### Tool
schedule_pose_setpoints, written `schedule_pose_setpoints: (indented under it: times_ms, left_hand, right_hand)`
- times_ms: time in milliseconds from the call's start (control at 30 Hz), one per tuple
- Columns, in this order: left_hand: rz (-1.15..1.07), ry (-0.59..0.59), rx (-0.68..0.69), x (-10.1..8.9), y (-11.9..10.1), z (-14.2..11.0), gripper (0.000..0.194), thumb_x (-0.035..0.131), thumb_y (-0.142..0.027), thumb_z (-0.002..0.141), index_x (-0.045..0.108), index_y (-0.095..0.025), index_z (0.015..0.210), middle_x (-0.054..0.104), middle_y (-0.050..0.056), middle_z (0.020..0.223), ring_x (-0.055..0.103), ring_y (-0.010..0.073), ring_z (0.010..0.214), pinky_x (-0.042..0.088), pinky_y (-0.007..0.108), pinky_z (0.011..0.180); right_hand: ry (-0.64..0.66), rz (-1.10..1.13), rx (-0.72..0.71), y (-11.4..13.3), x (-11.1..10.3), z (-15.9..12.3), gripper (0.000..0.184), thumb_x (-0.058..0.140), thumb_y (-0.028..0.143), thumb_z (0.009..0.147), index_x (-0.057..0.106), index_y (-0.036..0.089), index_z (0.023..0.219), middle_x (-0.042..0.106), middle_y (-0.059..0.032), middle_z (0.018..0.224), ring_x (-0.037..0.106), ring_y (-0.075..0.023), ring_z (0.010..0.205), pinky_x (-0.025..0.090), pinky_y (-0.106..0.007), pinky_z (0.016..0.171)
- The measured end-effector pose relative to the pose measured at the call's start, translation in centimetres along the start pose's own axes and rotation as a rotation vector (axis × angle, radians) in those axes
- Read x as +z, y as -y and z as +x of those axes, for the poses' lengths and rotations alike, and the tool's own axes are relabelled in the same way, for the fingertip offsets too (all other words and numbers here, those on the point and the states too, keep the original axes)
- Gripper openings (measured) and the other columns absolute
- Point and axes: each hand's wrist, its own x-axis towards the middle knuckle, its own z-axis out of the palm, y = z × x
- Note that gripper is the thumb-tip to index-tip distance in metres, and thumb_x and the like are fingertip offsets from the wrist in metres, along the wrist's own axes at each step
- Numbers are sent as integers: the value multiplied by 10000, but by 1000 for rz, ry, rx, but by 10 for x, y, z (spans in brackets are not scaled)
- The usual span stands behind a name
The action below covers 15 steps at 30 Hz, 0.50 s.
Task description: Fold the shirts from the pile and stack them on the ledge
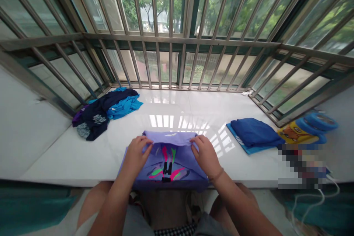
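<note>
A purple T-shirt (190,166) with a pink, green and black print lies on the white ledge in front of me, partly folded. Its far edge is turned back toward me over the body of the shirt. My left hand (137,153) pinches the left end of that flap, and my right hand (204,153) pinches the right end. The near edge of the shirt hangs slightly over the front of the ledge.
On the left lies a heap of navy and bright blue clothes (107,110). Folded blue garments (253,132) are stacked on the right, beside a yellow and blue container (301,131). Metal window bars (182,40) enclose the white ledge (177,108). A white cable (318,199) hangs at the right.
</note>
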Motion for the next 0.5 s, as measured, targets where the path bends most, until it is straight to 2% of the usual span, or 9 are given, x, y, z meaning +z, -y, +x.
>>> schedule_pose_setpoints:
  times_ms: [100,200,300,400,500]
  left_hand:
    - [78,125,11,10,-8,-65,212,580,-324,1017,789,-297,1033,759,76,1129,712,274,1077,603,439,944]
    - [147,183,-34,13,-10,-97,218,583,-313,1002,785,-300,1083,760,84,1196,720,293,1121,620,465,955]
    - [156,153,-56,9,-10,-95,222,587,-365,1011,762,-280,1117,745,105,1253,712,308,1180,614,491,1023]
    - [162,93,-45,11,-16,-74,260,525,-350,1042,742,-246,1138,747,129,1267,706,313,1202,595,510,1072]
    - [169,104,6,21,-28,-50,304,481,-300,1054,720,-221,1226,736,141,1351,689,313,1262,569,511,1118]
  right_hand:
    - [91,-99,7,-2,22,-58,242,566,178,1015,745,259,1155,708,-99,1134,648,-267,1064,522,-396,963]
    - [119,-158,19,-2,37,-91,284,575,177,1012,745,266,1222,714,-119,1198,650,-288,1108,535,-433,981]
    - [78,-150,41,4,37,-97,333,555,201,1023,720,277,1301,700,-134,1257,638,-304,1175,535,-463,1013]
    - [55,-135,59,14,27,-85,309,536,243,1051,709,258,1306,693,-141,1268,633,-305,1195,532,-456,1022]
    - [78,-173,47,24,17,-66,266,557,291,1066,703,244,1283,695,-140,1262,639,-302,1189,524,-441,1028]
